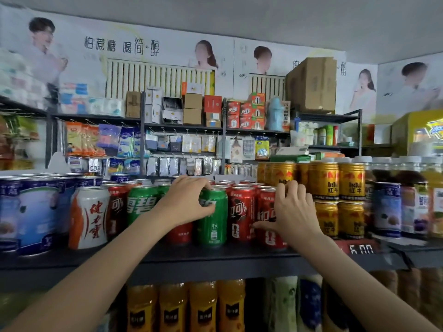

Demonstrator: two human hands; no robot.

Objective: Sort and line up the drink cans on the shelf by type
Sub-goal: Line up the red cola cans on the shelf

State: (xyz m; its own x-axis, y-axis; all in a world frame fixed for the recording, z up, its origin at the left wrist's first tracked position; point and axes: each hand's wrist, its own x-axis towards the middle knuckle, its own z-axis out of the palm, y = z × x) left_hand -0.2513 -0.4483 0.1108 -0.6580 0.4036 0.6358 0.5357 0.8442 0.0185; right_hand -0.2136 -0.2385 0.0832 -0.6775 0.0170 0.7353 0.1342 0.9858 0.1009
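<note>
A dark shelf (215, 256) carries mixed drink cans. My left hand (185, 200) grips a green Sprite can (213, 224) near its top, in the front row. My right hand (291, 210) curls round a red cola can (269, 226) at the right end of the red group; its thumb lies across the can's front. Another red cola can (242, 214) stands between the two. Further left stand a second green can (140, 203), a red can (116, 209) and a white-and-orange can (90, 216). More red cans sit behind.
Gold Red Bull cans (339, 200) are stacked two high right of my right hand. Large blue-and-white tins (36, 212) fill the left end. Bottled drinks (412, 200) stand at the far right, orange juice bottles (187, 307) below. Goods hang behind the cans.
</note>
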